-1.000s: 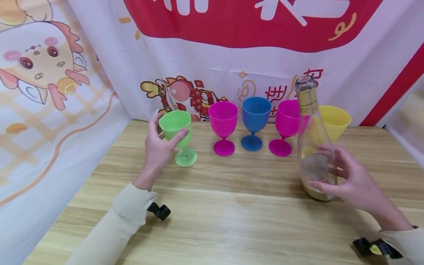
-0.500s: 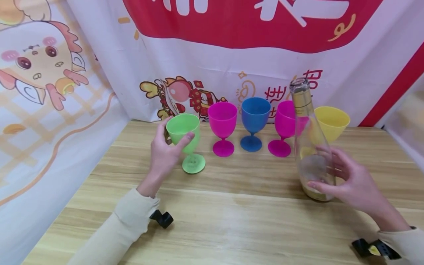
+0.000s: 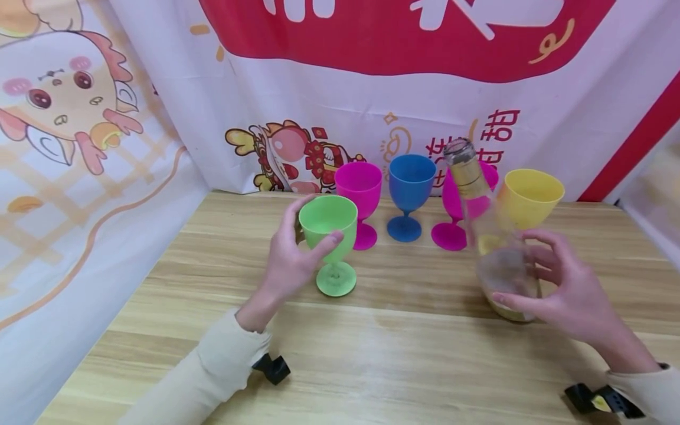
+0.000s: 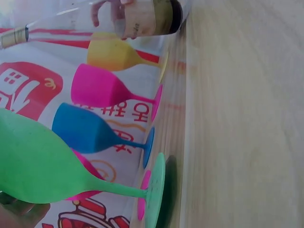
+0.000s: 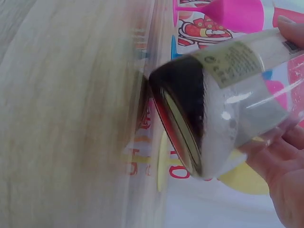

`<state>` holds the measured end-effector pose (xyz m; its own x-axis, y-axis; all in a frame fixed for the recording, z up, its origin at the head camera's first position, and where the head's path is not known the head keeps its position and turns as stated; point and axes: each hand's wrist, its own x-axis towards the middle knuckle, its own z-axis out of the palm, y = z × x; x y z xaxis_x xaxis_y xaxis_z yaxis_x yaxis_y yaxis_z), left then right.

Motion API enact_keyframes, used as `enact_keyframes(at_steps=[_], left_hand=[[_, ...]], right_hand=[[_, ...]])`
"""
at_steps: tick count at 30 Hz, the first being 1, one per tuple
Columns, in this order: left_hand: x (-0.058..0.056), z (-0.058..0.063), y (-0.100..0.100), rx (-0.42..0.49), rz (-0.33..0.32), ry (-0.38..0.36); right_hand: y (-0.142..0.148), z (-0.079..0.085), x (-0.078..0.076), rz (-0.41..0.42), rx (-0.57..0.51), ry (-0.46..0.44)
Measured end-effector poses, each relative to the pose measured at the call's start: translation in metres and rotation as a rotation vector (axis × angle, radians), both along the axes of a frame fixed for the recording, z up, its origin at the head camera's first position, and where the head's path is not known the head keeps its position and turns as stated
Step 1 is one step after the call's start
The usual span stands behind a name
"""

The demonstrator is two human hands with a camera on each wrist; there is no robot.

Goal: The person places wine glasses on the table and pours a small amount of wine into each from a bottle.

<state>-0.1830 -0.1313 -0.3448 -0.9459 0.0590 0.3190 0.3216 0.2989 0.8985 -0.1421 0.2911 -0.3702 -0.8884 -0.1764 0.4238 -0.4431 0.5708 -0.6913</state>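
My left hand [image 3: 289, 260] holds a light green plastic goblet [image 3: 329, 233] by its bowl, thumb on the near side and fingers around the far left. In the left wrist view, the upright goblet's foot sits just off the wood with a shadow beside it. On the right, my right hand [image 3: 571, 289] grips a clear glass wine bottle [image 3: 502, 260] near its base. The bottle leans left, its open neck toward the goblets. Its tilted dark base [image 5: 183, 104] shows in the right wrist view; whether its lower edge touches the table is unclear.
Along the back edge of the wooden table [image 3: 372, 366] stand a magenta goblet [image 3: 363, 183], a blue goblet [image 3: 411, 183], another magenta goblet [image 3: 450, 233] and a yellow goblet [image 3: 531, 198]. The bottle partly covers the last two. A printed cloth [image 3: 319, 88] hangs behind.
My left hand has carried the green goblet right and nearer, so it now overlaps the left magenta goblet. The bottle's neck has tipped further left, while my right hand has hardly shifted.
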Motion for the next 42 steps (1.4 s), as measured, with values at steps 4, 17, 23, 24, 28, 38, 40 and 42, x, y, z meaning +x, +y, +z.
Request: enact_keyframes(at_steps=[4, 17, 23, 24, 28, 38, 40, 42], left_hand=[[0.005, -0.001, 0.008, -0.015, -0.055, 0.002], [0.011, -0.001, 0.027, 0.001, -0.156, 0.002], [0.009, -0.002, 0.033, 0.004, -0.197, 0.007], [0.008, -0.002, 0.034, 0.002, -0.205, 0.005], [0.006, -0.003, 0.038, -0.005, -0.228, 0.003], [0.005, -0.004, 0.053, 0.016, -0.31, 0.009], [0.005, -0.004, 0.053, 0.02, -0.307, 0.015], [0.006, -0.005, 0.051, 0.022, -0.298, 0.017]], right_hand=[[-0.004, 0.004, 0.0, -0.026, 0.055, 0.11], [-0.001, 0.018, -0.006, -0.072, 0.198, 0.489], [-0.003, 0.028, -0.006, -0.117, 0.269, 0.594], [-0.003, 0.028, -0.005, -0.126, 0.277, 0.597], [-0.003, 0.03, -0.002, -0.161, 0.308, 0.613], [0.0, 0.042, -0.001, -0.072, 0.255, 0.732], [-0.003, 0.046, -0.001, -0.059, 0.252, 0.758], [-0.007, 0.05, 0.0, -0.053, 0.254, 0.771]])
